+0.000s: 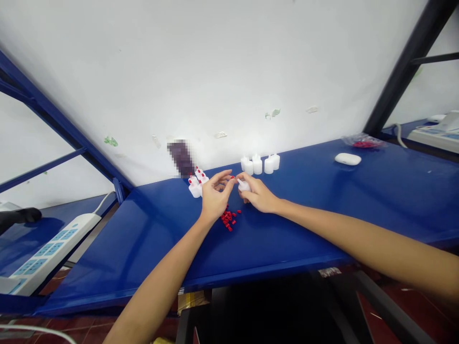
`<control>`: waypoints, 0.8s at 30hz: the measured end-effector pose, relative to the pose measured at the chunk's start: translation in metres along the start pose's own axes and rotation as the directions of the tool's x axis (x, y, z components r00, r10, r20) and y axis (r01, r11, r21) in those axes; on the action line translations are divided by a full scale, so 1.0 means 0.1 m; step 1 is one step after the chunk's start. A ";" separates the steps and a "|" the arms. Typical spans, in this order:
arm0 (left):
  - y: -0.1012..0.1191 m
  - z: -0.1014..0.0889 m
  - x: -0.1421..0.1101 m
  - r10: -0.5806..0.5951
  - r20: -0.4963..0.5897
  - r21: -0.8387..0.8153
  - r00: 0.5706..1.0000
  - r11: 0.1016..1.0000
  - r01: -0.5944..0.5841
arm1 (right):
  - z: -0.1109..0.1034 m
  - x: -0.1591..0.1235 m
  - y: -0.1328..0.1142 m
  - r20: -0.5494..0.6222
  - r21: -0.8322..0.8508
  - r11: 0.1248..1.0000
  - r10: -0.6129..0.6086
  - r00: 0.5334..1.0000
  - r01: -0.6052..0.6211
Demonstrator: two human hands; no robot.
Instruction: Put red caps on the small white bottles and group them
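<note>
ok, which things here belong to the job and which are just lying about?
In the job:
white bottle in right hand
red cap in left hand
loose red caps
red-tipped bottles
white-tipped bottles at back

Apparently lying about:
rounded white case
power strip at left

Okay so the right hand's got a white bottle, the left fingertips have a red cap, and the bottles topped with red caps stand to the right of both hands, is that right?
Not quite: the head view shows the red-capped bottles to the left of both hands. The right hand does hold a white bottle, and the left a red cap.
</note>
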State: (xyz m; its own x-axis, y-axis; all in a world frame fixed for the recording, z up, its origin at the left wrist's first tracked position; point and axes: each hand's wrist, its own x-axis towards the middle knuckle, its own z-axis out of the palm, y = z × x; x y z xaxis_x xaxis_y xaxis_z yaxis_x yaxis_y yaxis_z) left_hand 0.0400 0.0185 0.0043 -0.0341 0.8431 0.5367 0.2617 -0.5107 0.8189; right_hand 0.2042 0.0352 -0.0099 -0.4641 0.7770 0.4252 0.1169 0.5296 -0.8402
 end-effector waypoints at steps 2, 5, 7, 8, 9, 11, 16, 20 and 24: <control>0.01 0.00 0.00 0.001 0.036 -0.030 0.999 1.000 0.000 | 0.00 -0.02 0.00 -0.015 -0.010 1.000 -0.009 1.000 0.008; 0.01 0.01 -0.02 0.010 0.089 -0.087 0.996 0.996 -0.002 | 0.00 -0.02 0.02 0.024 0.073 0.997 -0.030 0.999 0.028; 0.01 0.01 -0.02 0.009 0.104 -0.115 0.995 0.993 0.003 | 0.01 0.00 0.04 0.051 0.162 0.986 -0.029 0.998 0.021; 0.01 0.01 -0.02 0.005 0.111 -0.122 0.994 0.992 0.008 | 0.01 0.01 0.05 0.057 0.204 0.979 -0.025 0.998 0.012; 0.00 0.01 -0.02 0.001 0.119 -0.127 0.993 0.992 0.014 | 0.01 0.02 0.06 0.062 0.242 0.970 -0.018 0.998 0.002; -0.01 0.00 -0.02 -0.008 0.133 -0.122 0.991 0.992 0.024 | 0.01 0.04 0.07 0.069 0.296 0.955 -0.006 0.998 -0.015; -0.01 -0.01 -0.02 -0.015 0.138 -0.092 0.990 0.995 0.027 | -0.02 0.07 0.05 0.072 0.314 0.949 0.021 0.997 -0.043; -0.01 -0.01 -0.02 -0.027 0.128 -0.092 0.991 0.995 0.039 | -0.04 0.08 0.05 0.105 0.279 0.956 0.064 0.992 -0.091; -0.02 -0.02 -0.01 -0.047 0.148 -0.069 0.988 0.996 0.058 | -0.03 0.05 0.06 0.088 0.180 0.977 0.097 0.991 -0.112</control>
State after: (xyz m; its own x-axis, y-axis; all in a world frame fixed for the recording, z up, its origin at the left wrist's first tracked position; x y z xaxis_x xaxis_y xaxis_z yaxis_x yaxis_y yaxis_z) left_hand 0.0378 0.0185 0.0025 0.0969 0.8817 0.4618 0.1917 -0.4718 0.8606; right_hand 0.2049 0.0430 -0.0117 -0.5262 0.7917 0.3103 0.0079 0.3694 -0.9292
